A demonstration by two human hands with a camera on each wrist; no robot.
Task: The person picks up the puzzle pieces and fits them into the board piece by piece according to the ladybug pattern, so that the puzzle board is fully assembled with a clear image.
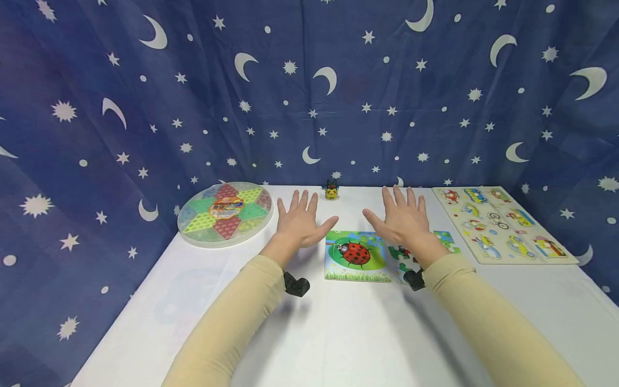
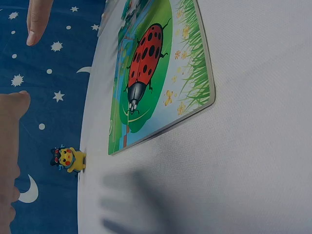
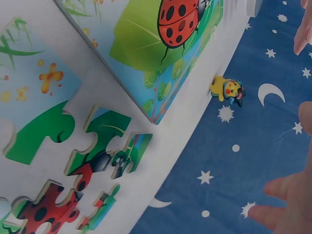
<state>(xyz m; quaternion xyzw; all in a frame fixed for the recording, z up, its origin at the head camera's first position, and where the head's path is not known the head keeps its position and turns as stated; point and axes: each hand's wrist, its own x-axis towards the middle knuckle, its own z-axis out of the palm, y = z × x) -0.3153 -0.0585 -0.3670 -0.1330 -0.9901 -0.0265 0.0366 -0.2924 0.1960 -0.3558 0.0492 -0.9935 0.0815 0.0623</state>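
Both hands hover over the white table with palms down and fingers spread, holding nothing. My left hand (image 1: 301, 221) is just left of a ladybug picture board (image 1: 357, 255), apart from it. The right hand (image 1: 405, 219) hangs above loose jigsaw pieces (image 1: 407, 259) and partly hides them in the head view. In the right wrist view, several jigsaw pieces (image 3: 51, 207) with red, black and green parts of a ladybug lie scattered next to the picture board (image 3: 139, 46). The left wrist view shows the picture board (image 2: 146, 63) flat on the table, with a hand's shadow near it.
A round star-patterned board game (image 1: 225, 215) lies at the back left. A small yellow figurine (image 1: 331, 190) stands at the back middle. At the right lies a vehicle puzzle board (image 1: 503, 228). A blue moon-and-star curtain (image 1: 290, 107) hangs behind the table (image 1: 329, 333).
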